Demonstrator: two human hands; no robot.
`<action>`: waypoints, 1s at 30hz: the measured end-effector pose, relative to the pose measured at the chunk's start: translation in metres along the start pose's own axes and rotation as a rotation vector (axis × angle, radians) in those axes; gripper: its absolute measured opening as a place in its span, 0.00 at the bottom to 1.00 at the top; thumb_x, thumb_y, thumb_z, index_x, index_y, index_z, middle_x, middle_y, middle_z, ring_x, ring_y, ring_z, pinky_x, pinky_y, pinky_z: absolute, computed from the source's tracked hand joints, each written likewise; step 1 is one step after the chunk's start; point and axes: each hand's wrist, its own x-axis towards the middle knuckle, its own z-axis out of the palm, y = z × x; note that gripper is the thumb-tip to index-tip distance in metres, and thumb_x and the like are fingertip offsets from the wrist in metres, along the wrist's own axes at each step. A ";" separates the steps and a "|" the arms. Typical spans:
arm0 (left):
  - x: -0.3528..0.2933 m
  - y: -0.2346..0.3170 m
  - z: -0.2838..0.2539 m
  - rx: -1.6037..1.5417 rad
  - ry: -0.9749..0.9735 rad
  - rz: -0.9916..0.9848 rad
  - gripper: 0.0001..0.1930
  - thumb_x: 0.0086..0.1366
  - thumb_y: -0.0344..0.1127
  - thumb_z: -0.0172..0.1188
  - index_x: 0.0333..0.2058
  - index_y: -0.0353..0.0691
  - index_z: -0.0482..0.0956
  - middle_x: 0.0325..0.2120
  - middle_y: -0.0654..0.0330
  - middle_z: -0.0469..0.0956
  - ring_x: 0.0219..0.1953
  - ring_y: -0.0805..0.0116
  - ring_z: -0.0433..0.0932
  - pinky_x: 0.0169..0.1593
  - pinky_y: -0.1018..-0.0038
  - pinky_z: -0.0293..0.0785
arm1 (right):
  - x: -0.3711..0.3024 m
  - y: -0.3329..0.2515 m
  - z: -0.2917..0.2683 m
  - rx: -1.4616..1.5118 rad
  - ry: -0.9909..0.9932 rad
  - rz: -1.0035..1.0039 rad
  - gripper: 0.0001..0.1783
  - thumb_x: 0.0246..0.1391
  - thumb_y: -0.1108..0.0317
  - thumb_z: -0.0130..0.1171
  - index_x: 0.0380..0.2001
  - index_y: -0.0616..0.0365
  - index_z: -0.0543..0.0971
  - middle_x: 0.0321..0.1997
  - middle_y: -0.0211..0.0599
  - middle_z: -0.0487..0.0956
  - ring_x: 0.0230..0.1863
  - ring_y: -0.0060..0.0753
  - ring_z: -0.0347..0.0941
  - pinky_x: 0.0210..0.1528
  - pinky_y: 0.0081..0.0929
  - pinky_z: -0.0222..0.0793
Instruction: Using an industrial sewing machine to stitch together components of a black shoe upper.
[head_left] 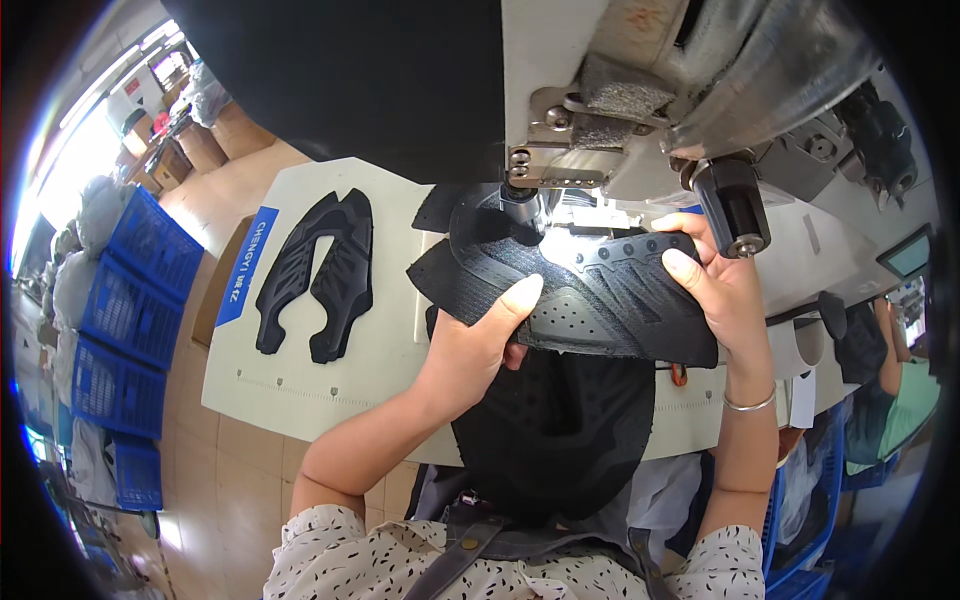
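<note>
Fingers, left hand (470,355): clamped on the lower left edge of a black shoe upper (560,315), thumb on top, one fingertip visible below the edge, the others hidden from me. Fingers, right hand (728,290): pinching its upper right end, thumb on top, forefinger at the rim.

Item, the upper: centre of frame, long axis running left to right, dipping slightly to the right. Its top edge lies under the sewing machine (565,165); the metal foot (525,212) stands above and left of its middle. By my view the left thumb is nearer the foot than any right finger.

Item, a second black piece (350,285): forked, flat on the pale table (395,375), left of centre. Item, larger black material (550,430): lower centre, over the lap.

Containers, left edge: stacked blue crates (115,385), pale wrapped bundles (95,210) at the top; deeper contents I cannot tell. Upper left: cardboard boxes (240,130), insides not readable. Lower right: a blue crate (830,490) with clear plastic in it. Right edge: a co-worker's green garment (912,400).
</note>
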 end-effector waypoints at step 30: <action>-0.020 -0.013 0.000 0.118 -0.097 -0.002 0.13 0.59 0.38 0.59 0.23 0.33 0.74 0.22 0.68 0.74 0.23 0.84 0.67 0.25 0.83 0.65 | -0.061 -0.020 0.014 -0.055 -0.199 0.233 0.19 0.53 0.76 0.48 0.51 0.61 0.69 0.23 0.34 0.75 0.20 0.15 0.70 0.22 0.10 0.65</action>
